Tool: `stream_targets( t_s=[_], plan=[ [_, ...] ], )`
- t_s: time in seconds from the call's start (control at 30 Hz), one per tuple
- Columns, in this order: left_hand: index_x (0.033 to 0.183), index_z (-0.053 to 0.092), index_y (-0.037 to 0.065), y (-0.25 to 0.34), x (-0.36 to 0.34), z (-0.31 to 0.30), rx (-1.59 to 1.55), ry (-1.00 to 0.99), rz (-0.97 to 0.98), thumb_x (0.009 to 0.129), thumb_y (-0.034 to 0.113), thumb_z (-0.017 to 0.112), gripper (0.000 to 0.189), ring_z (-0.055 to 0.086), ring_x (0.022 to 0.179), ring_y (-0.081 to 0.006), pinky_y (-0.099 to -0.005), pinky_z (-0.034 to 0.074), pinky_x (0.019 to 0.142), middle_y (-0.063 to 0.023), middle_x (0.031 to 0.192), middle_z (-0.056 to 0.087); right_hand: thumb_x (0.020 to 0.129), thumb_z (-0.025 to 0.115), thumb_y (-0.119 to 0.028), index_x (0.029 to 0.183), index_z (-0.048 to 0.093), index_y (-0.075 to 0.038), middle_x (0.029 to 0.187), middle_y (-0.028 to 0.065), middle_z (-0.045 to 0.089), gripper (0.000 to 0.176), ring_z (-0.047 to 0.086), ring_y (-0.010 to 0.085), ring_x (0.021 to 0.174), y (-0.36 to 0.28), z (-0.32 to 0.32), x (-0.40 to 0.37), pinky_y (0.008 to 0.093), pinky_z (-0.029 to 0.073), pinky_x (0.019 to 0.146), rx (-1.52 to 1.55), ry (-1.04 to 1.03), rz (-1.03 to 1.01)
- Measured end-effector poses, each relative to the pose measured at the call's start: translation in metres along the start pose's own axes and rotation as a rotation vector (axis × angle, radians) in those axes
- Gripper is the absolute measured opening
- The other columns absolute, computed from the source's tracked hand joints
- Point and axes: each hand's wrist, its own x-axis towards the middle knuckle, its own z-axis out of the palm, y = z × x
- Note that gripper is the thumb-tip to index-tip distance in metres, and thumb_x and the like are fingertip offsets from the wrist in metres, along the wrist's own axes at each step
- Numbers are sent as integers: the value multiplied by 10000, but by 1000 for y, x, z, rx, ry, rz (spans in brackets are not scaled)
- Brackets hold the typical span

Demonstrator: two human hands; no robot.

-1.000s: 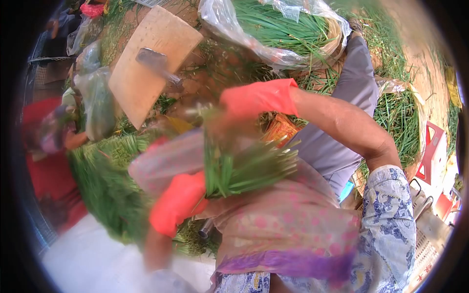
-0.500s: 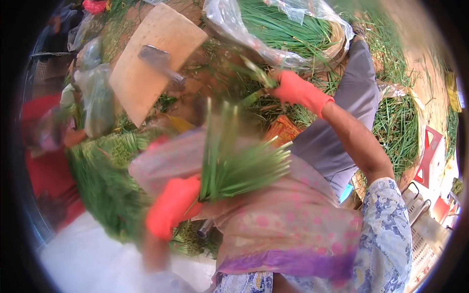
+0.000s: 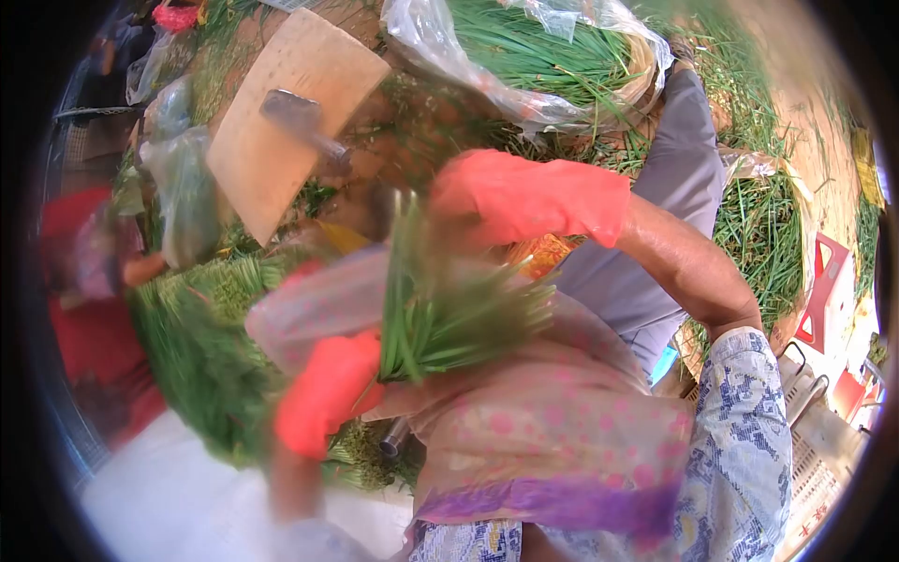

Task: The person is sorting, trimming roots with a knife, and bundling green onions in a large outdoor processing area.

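Head view: left hand (image 3: 323,393) fisted round chive bundle (image 3: 449,318) base, to bunch stalks; right hand (image 3: 524,197) at leaf tips, blurred, grip unclear.

head-worn view, steeply downward, close-up

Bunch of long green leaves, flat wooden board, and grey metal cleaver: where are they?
Bunch of long green leaves (image 3: 449,323): head view, middle of the stalks.
Flat tan wooden board (image 3: 309,66): head view, bare upper part.
Grey metal cleaver (image 3: 290,110): head view, blade lying on the board.
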Motion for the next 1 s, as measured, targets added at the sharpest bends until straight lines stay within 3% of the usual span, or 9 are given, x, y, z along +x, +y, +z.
stream_targets(
  t_s=[0.2, 0.37, 0.43, 0.53, 0.63, 0.7, 0.83, 0.97, 1.0],
  plan=[
    [1223, 664, 147, -5, -3, 4, 16, 131, 194, 770, -38, 628, 490, 661, 940, -432, -440, 553, 797, -169, 1035, 712, 915, 676, -194, 1029, 745, -3, 973, 83, 759, 233, 701, 155, 917, 7, 11, -7, 292, 534, 844, 439, 33, 315],
    [1190, 677, 153, -11, -4, 1, 103, 108, 158, 779, -20, 636, 448, 661, 928, -423, -435, 556, 797, -161, 1037, 708, 928, 672, -182, 1015, 746, -5, 939, 85, 755, 210, 699, 170, 896, 65, -8, -18, 311, 541, 827, 310, 407, 385],
    [1190, 677, 155, -16, -5, 4, 131, 120, 168, 777, -22, 638, 451, 661, 924, -420, -435, 557, 797, -160, 1042, 707, 972, 659, -219, 1028, 736, -15, 926, 44, 725, 224, 645, 123, 904, 68, -18, -23, 289, 504, 831, 7, 335, 539],
    [1201, 673, 154, -15, -2, 5, 101, 160, 203, 774, -27, 639, 465, 660, 924, -419, -435, 557, 796, -161, 1053, 704, 943, 656, -334, 1087, 752, -41, 976, 123, 744, 340, 686, 223, 895, 59, -30, -16, 348, 521, 815, 11, 334, 419],
    [1212, 669, 152, -9, -1, 2, 103, 152, 193, 771, -32, 637, 479, 659, 924, -421, -434, 558, 793, -161, 1059, 702, 912, 655, -438, 1103, 748, -40, 997, 140, 736, 452, 680, 245, 902, 31, -20, -1, 355, 516, 816, -35, 132, 326],
    [1220, 666, 150, -13, 0, 3, 205, 150, 239, 770, -34, 636, 487, 659, 919, -422, -433, 559, 789, -159, 1062, 702, 864, 686, -501, 1073, 756, -54, 976, 140, 733, 498, 683, 260, 900, 9, -9, 11, 362, 518, 815, -4, 25, 462],
    [1207, 662, 128, -17, 4, 7, 225, 173, 186, 760, -34, 638, 476, 658, 884, -431, -441, 558, 755, -171, 1047, 698, 915, 627, -356, 1100, 731, -17, 1011, 141, 729, 400, 688, 224, 963, -5, 11, 26, 333, 520, 876, 120, 20, 565],
    [1185, 663, 109, -30, 2, 16, 40, 290, 212, 731, -42, 651, 478, 666, 858, -426, -446, 556, 723, -182, 1007, 696, 906, 650, -281, 977, 785, -66, 976, 77, 744, 263, 664, 174, 913, 66, -4, 17, 303, 505, 857, 123, 316, 554],
    [1181, 664, 107, -32, 0, 17, 49, 295, 225, 724, -46, 654, 482, 668, 857, -422, -444, 556, 722, -181, 1001, 696, 906, 662, -255, 943, 793, -69, 965, 63, 745, 230, 656, 165, 906, 78, -13, 9, 296, 500, 855, 112, 244, 528]
  ],
)
